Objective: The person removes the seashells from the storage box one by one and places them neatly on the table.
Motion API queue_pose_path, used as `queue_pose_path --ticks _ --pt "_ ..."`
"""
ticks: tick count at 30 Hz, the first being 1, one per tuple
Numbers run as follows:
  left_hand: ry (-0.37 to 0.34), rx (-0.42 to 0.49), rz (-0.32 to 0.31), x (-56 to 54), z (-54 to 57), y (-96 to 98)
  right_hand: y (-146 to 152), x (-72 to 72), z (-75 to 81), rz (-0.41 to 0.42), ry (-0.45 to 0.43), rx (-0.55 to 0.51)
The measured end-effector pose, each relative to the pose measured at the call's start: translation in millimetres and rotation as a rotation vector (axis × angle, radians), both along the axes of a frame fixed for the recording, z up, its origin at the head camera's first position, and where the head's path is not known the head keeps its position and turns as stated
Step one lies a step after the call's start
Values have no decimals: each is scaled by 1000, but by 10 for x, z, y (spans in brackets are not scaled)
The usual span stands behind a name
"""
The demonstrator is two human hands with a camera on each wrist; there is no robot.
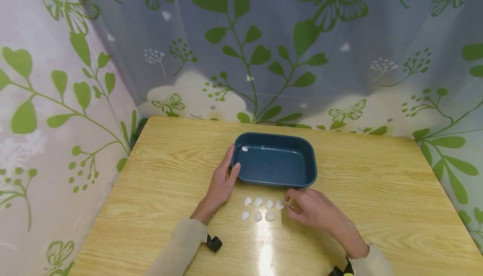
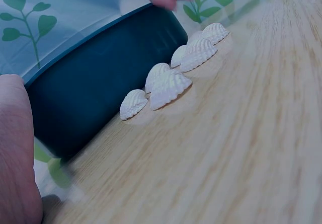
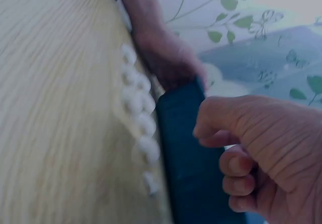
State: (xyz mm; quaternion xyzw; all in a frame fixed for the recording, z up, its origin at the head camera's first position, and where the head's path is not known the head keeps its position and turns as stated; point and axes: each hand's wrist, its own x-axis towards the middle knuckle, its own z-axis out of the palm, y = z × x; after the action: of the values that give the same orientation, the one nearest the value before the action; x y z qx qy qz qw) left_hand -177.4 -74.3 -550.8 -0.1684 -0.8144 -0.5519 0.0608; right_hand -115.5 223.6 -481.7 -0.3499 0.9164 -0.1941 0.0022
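My left hand point(image 1: 222, 180) rests against the left end of a dark blue rectangular tub point(image 1: 273, 183), thumb at the near corner and fingers along the outside. Several white ribbed seashells point(image 2: 170, 87) lie in two rows on the table in front of the tub. One more shell point(image 1: 245, 148) is inside, near the far left corner. Beside the right end of the far row is my right hand point(image 1: 315, 209), its fingers curled. In the right wrist view no shell shows in its fingers point(image 3: 237, 166), but the space between thumb and index fingertips is hidden.
The wooden table point(image 1: 170, 167) runs out on all sides of the tub. A curtain point(image 1: 271, 58) printed with leaves and butterflies hangs behind it and along the left. Light glares off the tabletop near the shells.
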Motion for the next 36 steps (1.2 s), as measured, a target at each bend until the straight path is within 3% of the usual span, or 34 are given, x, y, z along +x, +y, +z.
queue_pose_path --ticks 5,8,17,25,36 --pt "4 2 -1 0 -4 -1 -100 -47 127 55 178 -150" --pt "2 1 1 5 -7 1 -138 -136 174 37 215 -188" --pt "-12 13 -3 16 8 6 -195 -511 145 -86 81 -110" --pt "-4 6 2 5 13 4 -318 -817 60 -68 -9 -38" --pt "3 1 3 -5 11 6 -673 -1180 29 -40 -36 27"
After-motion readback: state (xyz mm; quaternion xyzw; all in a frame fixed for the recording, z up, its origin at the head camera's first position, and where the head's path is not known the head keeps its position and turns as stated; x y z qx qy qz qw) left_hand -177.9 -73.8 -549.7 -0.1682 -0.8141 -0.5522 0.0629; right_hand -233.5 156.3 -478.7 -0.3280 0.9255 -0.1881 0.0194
